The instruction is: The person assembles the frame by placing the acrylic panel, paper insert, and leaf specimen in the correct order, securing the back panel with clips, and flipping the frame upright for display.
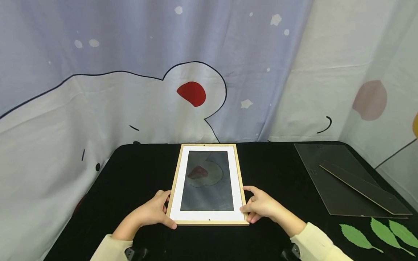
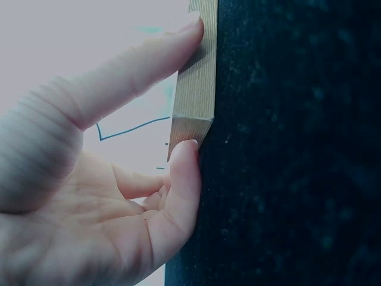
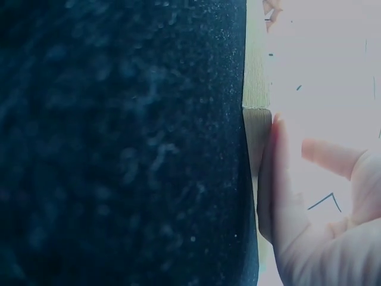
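Observation:
A picture frame point(image 1: 241, 170) with a light wooden border lies on the black table. Inside it is a white mat point(image 1: 230, 216) around a dark, glossy panel point(image 1: 209, 195) that reflects the curtain. My left hand point(image 1: 151, 210) grips the near left corner, its thumb on the front bar and its fingers against the left side. In the left wrist view the thumb point(image 2: 149, 65) presses the wooden bar point(image 2: 199, 89). My right hand point(image 1: 262, 206) touches the right side with its fingers. In the right wrist view its thumb point(image 3: 333, 156) stands off from the wood point(image 3: 257, 83).
A dark backing board point(image 1: 320, 181) lies at the right of the table with a narrower dark panel point(image 1: 359, 185) on it. Green leaf shapes point(image 1: 356, 235) lie at the near right. A patterned curtain point(image 1: 147, 101) hangs behind the table's back edge.

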The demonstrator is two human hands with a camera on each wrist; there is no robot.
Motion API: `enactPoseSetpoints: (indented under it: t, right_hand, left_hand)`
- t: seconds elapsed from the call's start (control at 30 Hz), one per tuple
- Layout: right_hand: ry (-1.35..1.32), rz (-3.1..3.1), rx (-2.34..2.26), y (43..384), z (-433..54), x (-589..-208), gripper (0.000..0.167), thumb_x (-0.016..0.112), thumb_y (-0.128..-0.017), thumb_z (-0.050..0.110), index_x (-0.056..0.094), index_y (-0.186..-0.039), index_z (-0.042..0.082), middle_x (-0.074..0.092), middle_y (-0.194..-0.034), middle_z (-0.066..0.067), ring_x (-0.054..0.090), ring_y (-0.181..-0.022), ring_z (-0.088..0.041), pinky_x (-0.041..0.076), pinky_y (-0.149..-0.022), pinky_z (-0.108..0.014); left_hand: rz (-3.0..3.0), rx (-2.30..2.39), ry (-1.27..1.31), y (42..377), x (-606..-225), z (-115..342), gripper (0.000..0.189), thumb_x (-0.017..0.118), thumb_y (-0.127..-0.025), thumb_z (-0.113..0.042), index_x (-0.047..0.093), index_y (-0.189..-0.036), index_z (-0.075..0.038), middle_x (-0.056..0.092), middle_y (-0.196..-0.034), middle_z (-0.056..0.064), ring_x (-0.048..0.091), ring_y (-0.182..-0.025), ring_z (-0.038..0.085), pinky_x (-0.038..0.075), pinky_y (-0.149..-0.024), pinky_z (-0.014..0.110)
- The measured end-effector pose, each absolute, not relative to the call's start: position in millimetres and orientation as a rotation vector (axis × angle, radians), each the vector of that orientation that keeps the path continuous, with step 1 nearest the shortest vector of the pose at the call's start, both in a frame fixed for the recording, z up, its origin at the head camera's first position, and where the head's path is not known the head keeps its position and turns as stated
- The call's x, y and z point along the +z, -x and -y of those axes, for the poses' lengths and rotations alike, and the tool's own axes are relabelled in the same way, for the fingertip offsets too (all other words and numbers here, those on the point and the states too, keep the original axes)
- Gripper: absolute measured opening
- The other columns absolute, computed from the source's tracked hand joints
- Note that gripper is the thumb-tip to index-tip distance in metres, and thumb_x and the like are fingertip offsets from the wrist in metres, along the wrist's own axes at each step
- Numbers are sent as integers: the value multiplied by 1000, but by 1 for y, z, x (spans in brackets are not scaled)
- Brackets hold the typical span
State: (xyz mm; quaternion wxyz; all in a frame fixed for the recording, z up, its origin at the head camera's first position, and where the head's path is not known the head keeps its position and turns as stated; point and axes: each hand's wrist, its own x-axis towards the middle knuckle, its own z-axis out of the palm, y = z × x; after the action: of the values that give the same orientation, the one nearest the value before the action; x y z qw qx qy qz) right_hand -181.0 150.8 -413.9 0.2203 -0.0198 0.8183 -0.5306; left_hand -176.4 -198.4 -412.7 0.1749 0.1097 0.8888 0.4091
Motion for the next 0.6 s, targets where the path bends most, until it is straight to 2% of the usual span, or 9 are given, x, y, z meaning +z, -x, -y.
enactPoseSetpoints:
  t: [0.3,0.6]
  right_hand:
    - [62,-2272,-1408,182,-161,-412,82,73,-81,8,25,-147,-2,60,-77,-14,62,-51,-18,53,-51,-30]
    - [387,-2423,-1363,162,-205,-381,78,69,-88,21,24,-147,-5,59,-87,-9,63,-70,-23,54,-59,-37]
  left_hand:
    - [-2506,1154,-314,179,-414,196,103,92,-54,-6,36,-138,8,40,-109,15,44,-81,24,41,-66,32]
    - [-2495,1172,-389,177,-413,200,103,91,-54,-9,35,-137,10,39,-109,17,43,-78,23,40,-63,29]
